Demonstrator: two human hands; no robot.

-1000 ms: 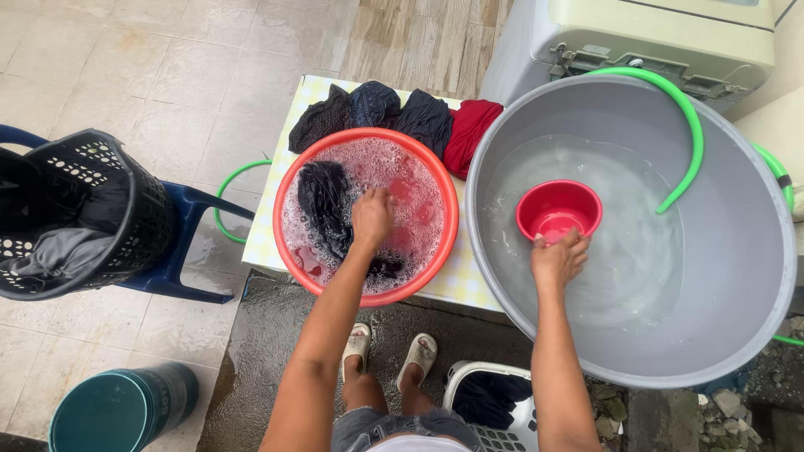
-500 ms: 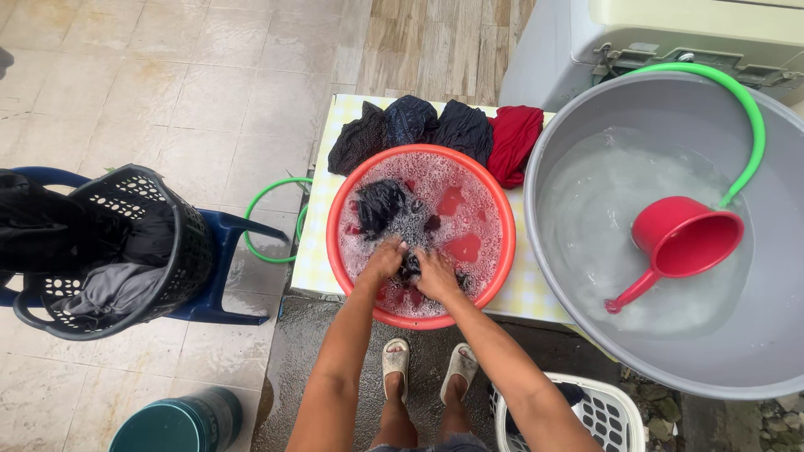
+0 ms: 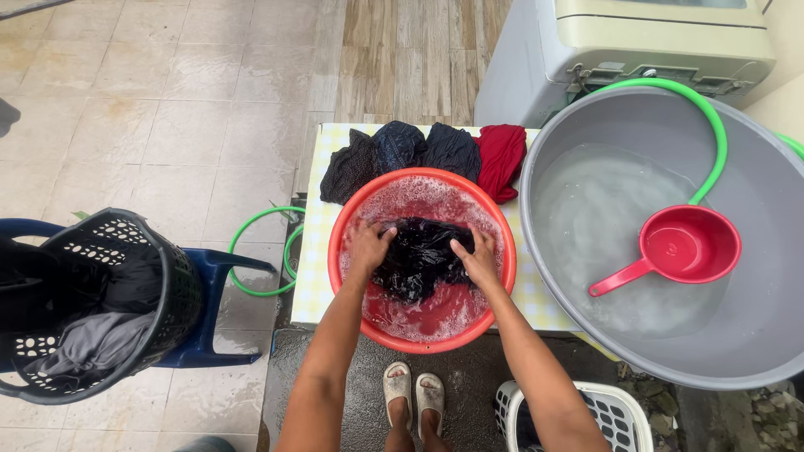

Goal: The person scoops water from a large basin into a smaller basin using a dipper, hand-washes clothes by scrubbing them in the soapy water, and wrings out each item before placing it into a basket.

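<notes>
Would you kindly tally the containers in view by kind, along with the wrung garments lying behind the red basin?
Round plastic wash tubs: 2, the red basin and the big grey tub.
Perforated laundry baskets: 2, black and white.
Red plastic dipper with handle: 1.
Wrung garments on the checked table: 4, three dark and one red.
Total: 9.

A small table (image 3: 314, 251) carries a basin (image 3: 356, 314) at its front edge, with a row of wrung clothes (image 3: 423, 151) along its back edge. Both hands, the left hand (image 3: 366, 245) and the right hand (image 3: 479, 259), grip a wet garment (image 3: 421, 258) inside the basin. Right of the table stands a large tub (image 3: 754, 335) with a dipper (image 3: 682, 249) floating inside. A laundry basket (image 3: 167, 276) sits on a chair (image 3: 219, 276) to the left.
</notes>
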